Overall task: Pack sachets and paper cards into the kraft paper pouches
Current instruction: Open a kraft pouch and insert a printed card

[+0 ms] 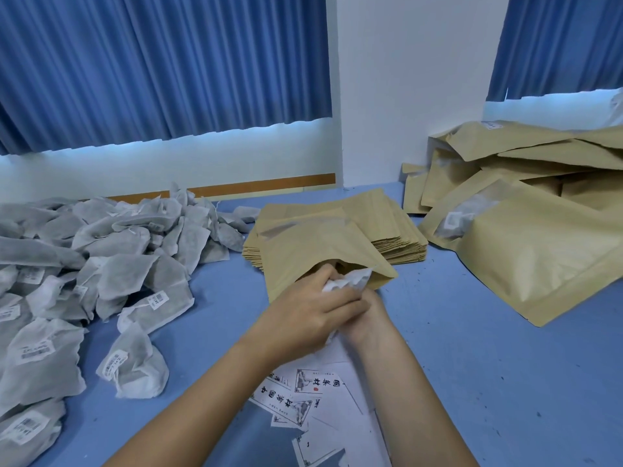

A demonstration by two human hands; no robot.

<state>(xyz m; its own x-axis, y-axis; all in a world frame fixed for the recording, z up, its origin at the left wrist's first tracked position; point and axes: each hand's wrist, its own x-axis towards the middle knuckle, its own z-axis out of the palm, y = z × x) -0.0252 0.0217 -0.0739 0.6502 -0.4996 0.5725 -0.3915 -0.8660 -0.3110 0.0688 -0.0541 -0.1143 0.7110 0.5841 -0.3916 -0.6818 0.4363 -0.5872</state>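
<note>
Left hand (310,308) curls its fingers round a white sachet (350,281) at the mouth of an open kraft pouch (320,251); right hand (365,320) lies partly beneath it (its grip is hidden and cannot be told). The pouch rests on a stack of empty pouches (401,246). Paper cards (303,396) lie by the wrists on the bench (472,365). Filled pouches (526,251) pile at right; the heap of loose sachets (101,251) at left suggests much packing is left.

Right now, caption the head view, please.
Left hand holds a sachet at the kraft pouch mouth, right hand beneath, beside the sachet pile.
</note>
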